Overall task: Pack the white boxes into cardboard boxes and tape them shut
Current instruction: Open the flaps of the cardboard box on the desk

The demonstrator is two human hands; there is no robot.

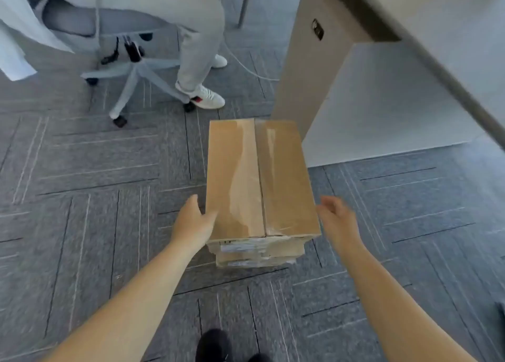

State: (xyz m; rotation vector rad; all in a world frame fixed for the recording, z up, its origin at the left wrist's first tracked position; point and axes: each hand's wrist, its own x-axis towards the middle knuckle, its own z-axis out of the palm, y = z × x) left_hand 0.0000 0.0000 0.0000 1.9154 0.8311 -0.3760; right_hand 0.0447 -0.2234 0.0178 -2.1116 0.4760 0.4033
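A closed cardboard box (259,178) with clear tape along its centre seam tops a stack of similar boxes (257,255) standing on the carpet. My left hand (192,222) lies against the near left side of the top box, thumb on its upper face, fingers out of sight down the side. Just off the near right edge hovers my right hand (337,219), fingers relaxed and apart from the cardboard. No white boxes are in view.
A desk (410,47) with a beige side panel stands close behind and to the right of the stack. A seated person's legs (196,47) and a wheeled office chair (131,72) are at the back left. A cable (246,66) trails over the grey carpet.
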